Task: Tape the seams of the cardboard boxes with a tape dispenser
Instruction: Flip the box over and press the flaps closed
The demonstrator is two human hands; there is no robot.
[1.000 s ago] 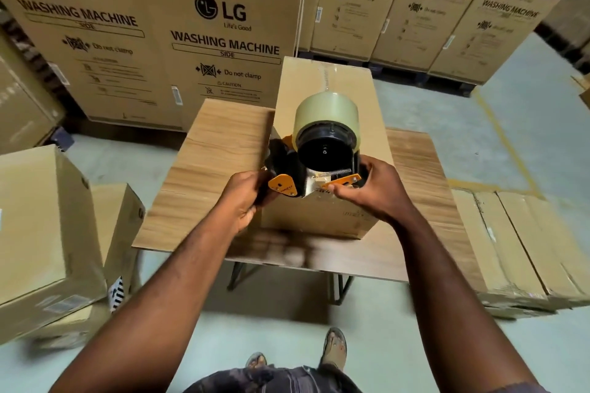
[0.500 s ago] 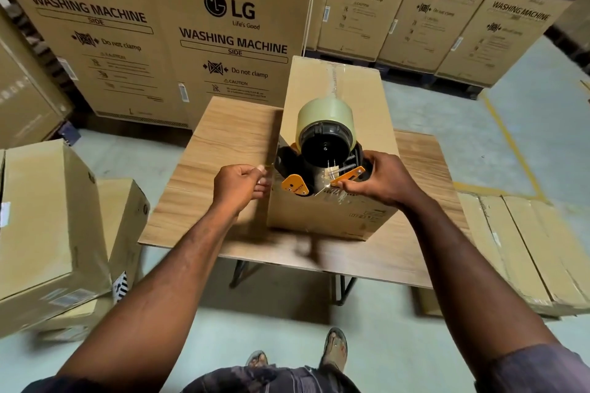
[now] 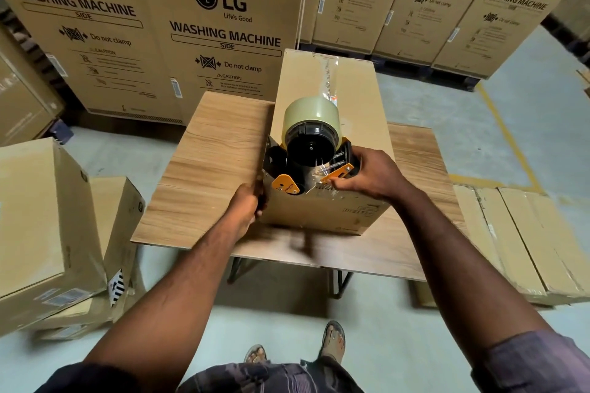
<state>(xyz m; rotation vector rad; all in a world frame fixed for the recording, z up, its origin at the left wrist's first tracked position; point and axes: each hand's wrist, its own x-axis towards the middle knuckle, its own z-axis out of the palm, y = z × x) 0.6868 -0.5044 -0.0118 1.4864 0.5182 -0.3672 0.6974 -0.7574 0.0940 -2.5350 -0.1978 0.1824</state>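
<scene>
- The LG washing machine cartons (image 3: 223, 25) are stacked like a wall across the back, with "Do not clamp" printed on their sides.
- The wood-grain table (image 3: 207, 169) stands in front of you on dark metal legs.
- There are plain brown boxes (image 3: 38, 217) piled on the floor to your left. More long cartons (image 3: 526, 233) lie low on the floor to your right, just beside the table.
- The cardboard box (image 3: 357, 99) you're taping sits on the table. It runs lengthwise away from you, and its near end is close to the table's front edge.
- The tape dispenser (image 3: 287, 169) is black and orange. It's parked on the near end of the box top, right at the edge, with its open side facing up at you.
- Your right hand (image 3: 376, 175) is wrapped round the dispenser's handle. The fingers are curled tight and the thumb sits by the orange plate.
- Your left hand (image 3: 245, 204) is up against the near-left corner of the box, with the fingers bent in toward the cardboard. It's a bit blurry, so I honestly can't tell whether it's gripping or just bracing.
- The tape roll (image 3: 311, 115) is pale yellowish and sits on the dispenser's black hub.
- A clear tape strip (image 3: 329, 76) runs down the middle seam from the far edge of the box toward the roll.
</scene>
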